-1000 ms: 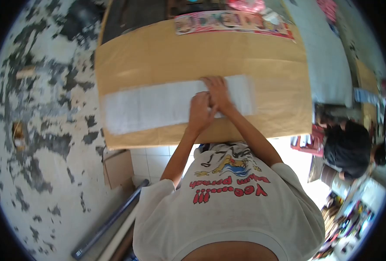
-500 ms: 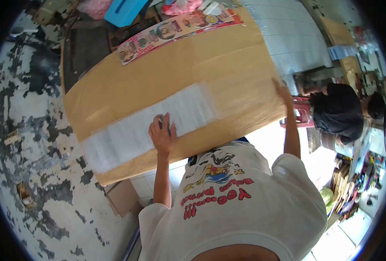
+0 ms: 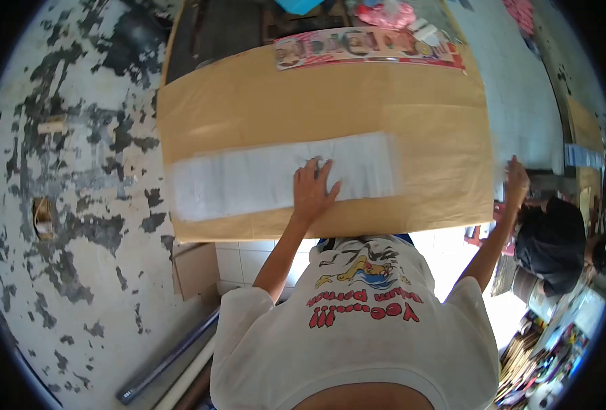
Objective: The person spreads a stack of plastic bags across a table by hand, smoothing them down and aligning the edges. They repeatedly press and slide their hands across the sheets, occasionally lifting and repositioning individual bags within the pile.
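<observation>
A long whitish strip (image 3: 238,174), like a sheet of paper or thin plastic, lies across a table covered in brown paper (image 3: 316,102). Blur hides any markings on it. My left hand (image 3: 314,190) rests on the strip right of its middle, fingers spread and pressed flat. Off to the right, just past the table's edge, my right hand (image 3: 517,180) is raised with its fingers drawn together. Whatever may be between those fingers is too small and blurred to make out.
Printed colourful strips (image 3: 364,46) lie along the table's far edge, near a pink plastic bag (image 3: 385,14) and a blue object (image 3: 299,5). A peeling wall (image 3: 77,171) stands at left. A person in black (image 3: 552,236) sits at right. Pipes (image 3: 170,355) lie lower left.
My view has turned, so the table and strip look more level. My right hand's fingers, stretched out before, are now drawn together. The left hand stays on the strip.
</observation>
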Demonstrator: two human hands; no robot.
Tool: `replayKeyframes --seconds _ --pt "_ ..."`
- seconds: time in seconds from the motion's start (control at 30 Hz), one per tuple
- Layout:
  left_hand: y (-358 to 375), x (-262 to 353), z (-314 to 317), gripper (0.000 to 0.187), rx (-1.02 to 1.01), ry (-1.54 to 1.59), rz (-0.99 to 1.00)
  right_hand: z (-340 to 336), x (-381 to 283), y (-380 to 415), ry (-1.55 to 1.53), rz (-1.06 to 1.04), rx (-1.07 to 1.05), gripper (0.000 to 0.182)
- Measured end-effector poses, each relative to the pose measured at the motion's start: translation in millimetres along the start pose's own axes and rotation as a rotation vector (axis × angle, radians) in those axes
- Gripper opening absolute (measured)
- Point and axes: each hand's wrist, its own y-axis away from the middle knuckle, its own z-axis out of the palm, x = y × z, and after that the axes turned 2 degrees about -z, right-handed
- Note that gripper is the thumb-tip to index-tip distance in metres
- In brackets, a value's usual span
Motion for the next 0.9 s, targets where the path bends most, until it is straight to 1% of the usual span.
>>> replayKeyframes --seconds 0.03,0.07,0.1,0.13,0.17,0.2,0.27,0.3,0.33,0.37,0.4,0.43,0.47,0.5,0.53,0.57,0.6,0.63,0.67,0.73,0.83,0.9 --pt "9 -15 3 0.046 0.061 0.039 -0.006 -12 -118 -5 -0.217 0.272 0.014 0.035" --pt "10 -23 10 0.044 0.109 0.087 0.014 -19 -167 -4 -0.216 0.293 -0.003 0.033" --pt "14 -30 11 0.043 0.076 0.095 0.039 -22 -204 2 -0.381 0.199 -0.027 0.027" --pt "18 -38 12 0.042 0.044 0.104 0.063 -13 -243 9 -0.638 0.103 0.03 0.019" --pt "22 -46 10 0.042 0.012 0.116 0.087 -22 -226 -6 -1.096 0.164 -0.253 0.021" --pt "20 -49 -1 0.043 0.011 0.096 0.094 -13 -269 -7 -1.292 0.047 -0.436 0.022" --pt "16 -42 -32 0.046 0.002 0.071 0.107 20 -377 28 -1.433 0.029 -0.479 0.017" --pt "21 -44 -34 0.047 0.005 0.079 0.053 47 -434 49 -1.385 0.116 -0.329 0.017" --pt "22 -46 -35 0.048 0.011 0.084 0.007 87 -451 59 -1.071 -0.199 -0.292 0.018" --pt "27 -50 -40 0.05 0.011 0.092 -0.032 127 -467 69 -0.652 -0.493 -0.133 0.025" --pt "32 -64 -38 0.05 0.091 0.178 -0.033 167 -484 79 -0.342 -0.698 0.086 0.035" --pt "36 -74 -38 0.053 0.337 0.701 -0.179 254 -465 100 -0.525 -0.571 -0.042 0.047" --pt "41 -84 -38 0.056 0.573 1.229 -0.315 262 -519 142 -0.603 -0.676 -0.272 0.042" --pt "53 -93 -38 0.061 0.788 1.761 -0.459 247 -568 185 -0.745 -0.726 -0.644 0.036" --pt "67 -111 -44 0.07 0.864 1.999 -0.402 234 -590 219 -0.803 -0.763 -0.896 0.031" --pt "73 -127 -64 0.075 0.909 2.112 -0.359 222 -595 236 -0.815 -0.81 -0.98 0.026" --pt "79 -142 -83 0.079 0.955 2.223 -0.313 219 -583 237 -0.768 -0.834 -0.936 0.021" --pt "82 -141 -104 0.079 0.985 2.211 -0.325 230 -559 230 -0.563 -0.842 -0.803 0.026" --pt "82 -147 -106 0.076 1.013 1.973 -0.555 248 -517 217 -0.366 -0.846 -0.666 0.033" --pt "74 -173 -115 0.07 0.979 1.447 -0.947 285 -428 202 0.137 -0.755 -0.632 0.058" --pt "71 -196 -124 0.06 0.997 1.467 -1.053 287 -389 217 0.33 -0.757 -0.631 0.056" --pt "71 -204 -133 0.052 1.069 1.45 -0.992 288 -380 224 0.296 -0.761 -0.606 0.055"
